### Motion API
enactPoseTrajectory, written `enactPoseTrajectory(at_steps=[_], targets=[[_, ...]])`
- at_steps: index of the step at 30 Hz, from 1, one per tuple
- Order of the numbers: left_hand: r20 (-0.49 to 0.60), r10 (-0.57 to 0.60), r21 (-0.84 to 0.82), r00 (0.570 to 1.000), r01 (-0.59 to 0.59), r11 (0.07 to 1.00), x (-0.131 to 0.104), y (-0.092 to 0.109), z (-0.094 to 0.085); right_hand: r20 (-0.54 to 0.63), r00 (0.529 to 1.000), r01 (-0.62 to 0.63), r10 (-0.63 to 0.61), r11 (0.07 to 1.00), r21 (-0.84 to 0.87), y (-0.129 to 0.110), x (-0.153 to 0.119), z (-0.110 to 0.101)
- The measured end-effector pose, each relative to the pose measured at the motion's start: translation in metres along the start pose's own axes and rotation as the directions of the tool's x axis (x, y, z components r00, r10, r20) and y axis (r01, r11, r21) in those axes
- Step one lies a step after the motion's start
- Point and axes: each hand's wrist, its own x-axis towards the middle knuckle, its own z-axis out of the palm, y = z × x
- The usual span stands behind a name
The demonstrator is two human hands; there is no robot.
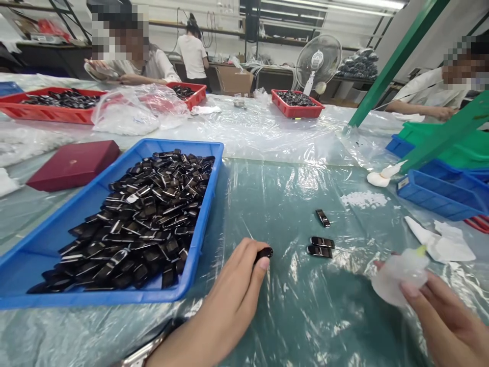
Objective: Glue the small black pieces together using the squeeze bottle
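Note:
My left hand (240,278) rests on the plastic-covered table, thumb and fingers closed around a small glossy black piece (264,253). In my right hand (439,311) is a translucent white squeeze bottle (399,278) with a yellowish tip, held above the table. Between the hands lie more black pieces: two side by side (321,247) and a single one (323,218) farther back. To the left of my left hand, a blue tray (204,224) holds a large heap of similar black pieces (148,214).
A dark red box (74,164) sits beyond the blue tray. White bits (364,199), crumpled tissue (443,242) and blue bins (439,191) lie right, near a slanted green post (397,66). Red trays (298,109), a fan (318,58) and several people are farther back.

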Motion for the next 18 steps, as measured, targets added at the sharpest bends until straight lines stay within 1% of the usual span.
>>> enactPoseTrajectory(at_steps=[2,3,5,6,7,9,10,11,12,13,14,15,17,18], targets=[[0.002,-0.001,-0.007,1.000,0.001,1.000,0.000,0.000,0.001,-0.018,0.997,-0.071,0.072,0.997,0.035,0.003,0.018,0.002],[0.009,0.002,-0.010,1.000,-0.002,1.000,0.000,0.000,0.001,-0.012,0.997,-0.082,0.083,0.995,0.057,0.003,0.023,0.005],[0.028,0.025,-0.015,0.999,-0.024,1.000,-0.001,-0.003,0.003,-0.009,0.999,-0.051,0.052,0.996,0.067,0.003,0.027,0.010],[0.031,0.047,-0.016,0.998,-0.047,0.999,-0.002,-0.004,0.004,-0.029,0.999,-0.044,0.045,0.998,0.051,0.003,0.023,0.012],[0.033,0.074,-0.019,0.997,-0.074,0.997,-0.002,-0.006,0.006,-0.067,0.997,-0.036,0.038,0.999,0.031,0.002,0.017,0.014],[0.030,0.123,-0.021,0.992,-0.122,0.992,-0.002,-0.010,0.008,-0.139,0.990,-0.015,0.009,0.999,-0.039,-0.002,-0.005,0.021],[0.026,0.140,-0.019,0.990,-0.139,0.990,-0.002,-0.011,0.009,-0.164,0.986,0.030,-0.041,0.997,-0.069,-0.005,-0.019,0.027],[0.020,0.154,-0.014,0.988,-0.154,0.988,-0.001,-0.012,0.010,-0.116,0.990,0.065,-0.080,0.989,-0.133,-0.009,-0.033,0.036],[0.013,0.166,-0.007,0.986,-0.166,0.986,-0.001,-0.012,0.010,-0.025,0.992,0.116,-0.124,0.969,-0.217,-0.012,-0.047,0.047],[0.006,0.177,0.003,0.984,-0.177,0.984,0.000,-0.012,0.010,0.064,0.979,0.204,-0.194,0.937,-0.282,-0.015,-0.058,0.058],[0.001,0.187,0.011,0.982,-0.187,0.982,0.001,-0.012,0.011,0.157,0.951,0.305,-0.267,0.898,-0.316,-0.018,-0.066,0.070],[-0.001,0.194,0.016,0.981,-0.194,0.981,0.002,-0.011,0.011,0.238,0.911,0.405,-0.338,0.845,-0.349,-0.018,-0.070,0.082],[0.002,0.208,0.028,0.978,-0.208,0.978,0.002,-0.011,0.011,0.392,0.789,0.606,-0.473,0.705,-0.369,-0.016,-0.069,0.099],[-0.001,0.220,0.037,0.976,-0.219,0.975,0.002,-0.011,0.012,0.449,0.729,0.677,-0.516,0.639,-0.365,-0.013,-0.066,0.105]])
